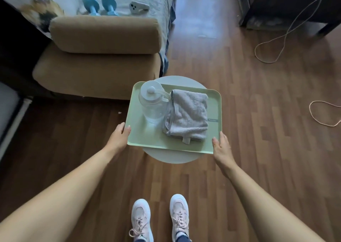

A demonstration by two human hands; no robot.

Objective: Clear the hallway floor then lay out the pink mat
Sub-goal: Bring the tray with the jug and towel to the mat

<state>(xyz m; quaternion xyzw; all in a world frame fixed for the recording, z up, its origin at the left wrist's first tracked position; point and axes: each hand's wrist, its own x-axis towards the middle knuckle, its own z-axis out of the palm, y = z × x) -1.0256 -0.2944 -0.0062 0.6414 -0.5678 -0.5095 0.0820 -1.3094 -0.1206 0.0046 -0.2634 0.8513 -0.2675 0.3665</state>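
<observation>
Green plastic tray (147,138) sits on a round white stool (171,156), carrying 1 clear bottle (152,103) and a folded grey towel (187,114). Left hand (120,135) and right hand (221,147) clasp its near corners. No pink mat shows.

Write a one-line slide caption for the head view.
Both hands, left and right, grip a green tray carrying a water bottle and folded towel over a round stool.

Home: sofa (103,57), wood floor (239,94)
</observation>
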